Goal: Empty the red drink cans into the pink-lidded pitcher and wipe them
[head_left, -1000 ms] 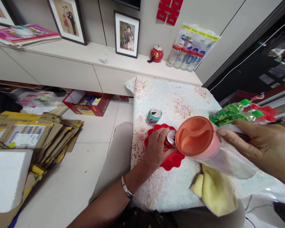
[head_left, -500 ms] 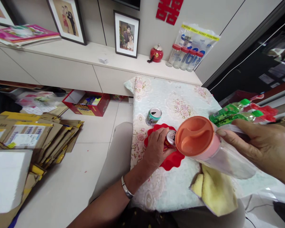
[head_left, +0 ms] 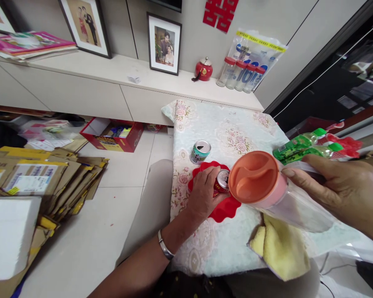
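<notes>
My left hand (head_left: 204, 190) is wrapped round a small red can (head_left: 222, 181) with an opened top. The can is over a red scalloped tray (head_left: 224, 211) on the table. In my right hand (head_left: 335, 184) is the handle of a clear pitcher (head_left: 304, 211), tilted far over to the left. Its orange lid (head_left: 253, 177) faces me, with the rim close against the can's top; whether they touch, and whether liquid runs between them, I cannot tell. Behind the tray stands a second, teal and silver can (head_left: 200, 152), its top opened.
A yellow cloth (head_left: 282, 250) hangs over the table's near edge. Green bottles (head_left: 304, 145) lie at the right on the floral tablecloth (head_left: 217, 120). Glass jars (head_left: 240, 74) and a red pot (head_left: 204, 69) stand on the cabinet. Flattened cardboard (head_left: 65, 178) is piled on the floor at the left.
Hardly anything differs. Both hands hold the can and the tilted pitcher in the same places, and the whole view has shifted very slightly.
</notes>
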